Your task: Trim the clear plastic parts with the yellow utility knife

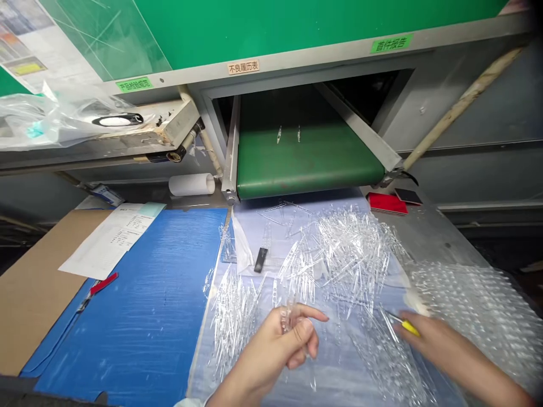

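My left hand is closed around a clear ladder-like plastic piece, its index finger pointing to the right. Further right, my right hand grips a yellow-handled tool; its thin tip points left, and motion blur hides its exact kind. Between and below the hands lies a spread of clear plastic strips. A large heap of slender clear pieces sits beyond my hands, and a neater pile lies left of my left hand. A small black block rests on the cloth ahead.
A green conveyor belt carries two small clear pieces. Bubble wrap lies at right, near a red pad. On the left are a blue board, printed sheets, a red-handled tool and a white roll.
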A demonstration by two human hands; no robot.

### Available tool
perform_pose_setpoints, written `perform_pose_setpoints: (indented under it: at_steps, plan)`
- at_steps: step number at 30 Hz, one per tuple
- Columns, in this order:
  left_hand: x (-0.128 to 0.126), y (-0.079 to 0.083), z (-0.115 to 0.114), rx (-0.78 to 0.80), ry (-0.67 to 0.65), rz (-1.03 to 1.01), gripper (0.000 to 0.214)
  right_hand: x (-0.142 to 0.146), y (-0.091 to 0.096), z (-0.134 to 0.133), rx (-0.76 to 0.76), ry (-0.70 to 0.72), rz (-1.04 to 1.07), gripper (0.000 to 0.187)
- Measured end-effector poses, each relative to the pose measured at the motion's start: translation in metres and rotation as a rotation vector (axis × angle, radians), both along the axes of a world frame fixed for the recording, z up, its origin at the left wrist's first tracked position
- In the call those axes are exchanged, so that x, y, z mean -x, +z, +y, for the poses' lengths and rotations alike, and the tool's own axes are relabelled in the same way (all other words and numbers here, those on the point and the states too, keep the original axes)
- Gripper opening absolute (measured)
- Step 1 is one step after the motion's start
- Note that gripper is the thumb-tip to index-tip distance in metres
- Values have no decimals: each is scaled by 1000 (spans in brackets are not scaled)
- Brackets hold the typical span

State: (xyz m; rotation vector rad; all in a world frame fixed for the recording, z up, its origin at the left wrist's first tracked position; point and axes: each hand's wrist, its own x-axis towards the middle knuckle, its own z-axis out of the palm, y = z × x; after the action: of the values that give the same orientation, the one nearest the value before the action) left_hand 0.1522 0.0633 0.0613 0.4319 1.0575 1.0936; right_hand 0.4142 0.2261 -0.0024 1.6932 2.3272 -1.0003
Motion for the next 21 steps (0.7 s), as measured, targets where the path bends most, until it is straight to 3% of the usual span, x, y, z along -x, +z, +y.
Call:
perform_pose_setpoints:
  at_steps: [2,4,9,12,16,21]
  plan:
    - [-2,3,2,-23,-37,-47,42,5,0,-9,2,-5,-45,33]
    - [-5,6,4,-28,-78,-80,41,25,15,-23,18,10,-5,38]
    - [-12,8,7,-40,-161,-137,31,100,66,-50,288,63,592,32]
    - [-13,8,5,-47,-156,-140,31,124,71,-53,340,45,662,30]
    - [-12,9,2,-68,-64,-65,32,126,67,-55,341,42,661,30]
    - [-9,18,-2,-69,67,150,24,114,83,-68,179,168,612,32]
